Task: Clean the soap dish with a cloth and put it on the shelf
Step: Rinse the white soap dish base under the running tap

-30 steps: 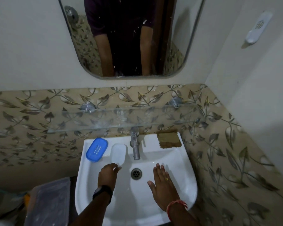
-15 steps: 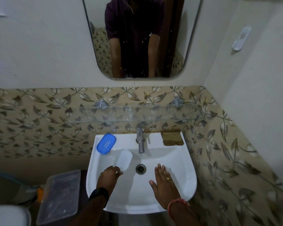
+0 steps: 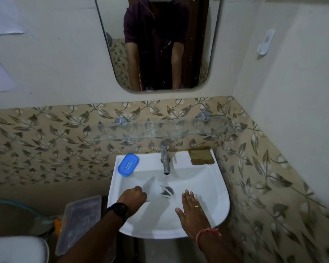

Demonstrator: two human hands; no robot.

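My left hand is shut on a pale translucent soap dish piece, blurred, held tilted inside the white sink just left of the drain. A blue perforated soap dish piece lies on the sink's back left rim. On the back right rim sits a folded brown cloth. My right hand hovers flat and open over the basin's right side, holding nothing. The glass shelf runs along the tiled wall above the tap, with nothing on it.
A mirror hangs above the shelf. A clear plastic container stands left of the sink, and a white toilet edge shows bottom left. The right wall is close and carries a white hook.
My left hand has carried the pale dish piece from the sink's back rim down into the basin toward the drain. My right hand stayed over the basin. The view has pulled back.
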